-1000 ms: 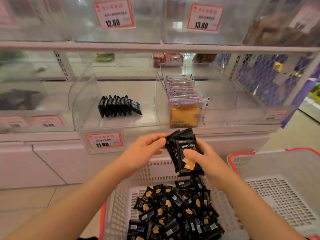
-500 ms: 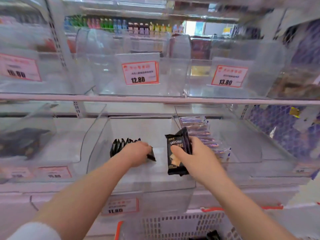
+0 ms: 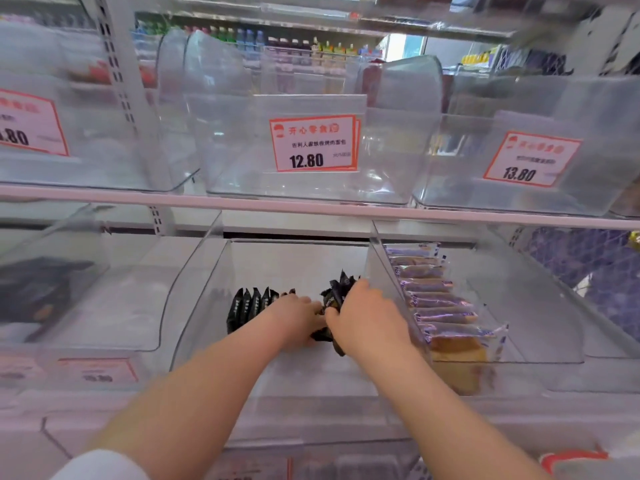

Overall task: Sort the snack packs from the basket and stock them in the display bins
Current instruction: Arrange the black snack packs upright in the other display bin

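Note:
Both my hands reach into the clear middle display bin on the lower shelf. My right hand grips a small stack of black snack packs, their tops poking up beyond my fingers. My left hand rests against the right end of an upright row of black packs in the same bin and touches the held stack. How the left fingers lie is hidden. The basket shows only as a red-rimmed corner at the bottom right.
The bin to the right holds a row of purple-wrapped cake packs. A dark item lies in the left bin. Clear bins with price tags 12.80 and 13.80 stand on the upper shelf, above a white shelf edge.
My right hand carried the stack of black packs from above the basket up into the middle bin, beside the row. My left hand moved to the row's end. The view tilted up.

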Tool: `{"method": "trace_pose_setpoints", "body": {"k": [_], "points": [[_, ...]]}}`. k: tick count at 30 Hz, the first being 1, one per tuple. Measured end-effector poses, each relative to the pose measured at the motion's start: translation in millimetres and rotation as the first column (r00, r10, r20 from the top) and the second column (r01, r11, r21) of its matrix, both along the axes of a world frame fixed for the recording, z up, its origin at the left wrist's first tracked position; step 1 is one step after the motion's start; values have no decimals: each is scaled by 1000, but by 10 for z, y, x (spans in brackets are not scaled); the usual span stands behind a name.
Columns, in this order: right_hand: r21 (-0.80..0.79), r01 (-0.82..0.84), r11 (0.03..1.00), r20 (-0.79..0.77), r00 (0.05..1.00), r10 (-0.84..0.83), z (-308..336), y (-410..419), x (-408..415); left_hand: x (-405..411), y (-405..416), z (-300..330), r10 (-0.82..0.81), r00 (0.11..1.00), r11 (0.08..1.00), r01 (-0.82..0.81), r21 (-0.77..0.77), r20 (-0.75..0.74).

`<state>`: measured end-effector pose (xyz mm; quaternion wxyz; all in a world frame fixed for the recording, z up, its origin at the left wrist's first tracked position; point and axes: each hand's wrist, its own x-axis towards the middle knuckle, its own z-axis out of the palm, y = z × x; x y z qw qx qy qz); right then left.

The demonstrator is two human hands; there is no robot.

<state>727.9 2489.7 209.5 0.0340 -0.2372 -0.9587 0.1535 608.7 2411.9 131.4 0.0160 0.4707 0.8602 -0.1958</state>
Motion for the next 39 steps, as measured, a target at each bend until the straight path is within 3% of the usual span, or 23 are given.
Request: {"method": "trace_pose_setpoints", "body": {"k": [8,12,17,19,22,25,26,27,31,34,39], "points": [[109,45,993,49,997,-51,-124,83,-202,14,82,98,-109,992,990,103,-100,-57],[55,127,990,126,983,-133,-314,119,-519,-45,-68,230,-111,992,988,103,-111,-64],[8,58,998,188,981,-58,-673,53,-704,72,-172,242,107,991,978,-119,171,78],[-86,64,994,174,984,-48,-733,72,-738,103,-177,205,213,963,920,-254,299,163],[-307,106,946,179,982,-52,-716,156,-771,117,-189,178,283,888,845,-410,344,363],[-628,179,757,128,984,-126,-627,200,-798,124,-212,129,254,859,809,-441,389,445],[-708,184,682,107,982,-153,-608,200,-788,132,-205,118,240,853,793,-448,413,464],[-726,166,667,90,985,-147,-597,190,-770,145,-195,106,229,849,781,-453,431,477],[-419,35,907,236,969,72,-626,166,-643,202,-164,52,250,871,820,-422,387,422],[-214,-29,976,351,931,105,-711,165,-590,225,-155,22,279,889,815,-419,399,364],[-154,-56,987,115,991,74,-832,154,-519,207,-135,26,385,891,770,-453,449,239]]}}
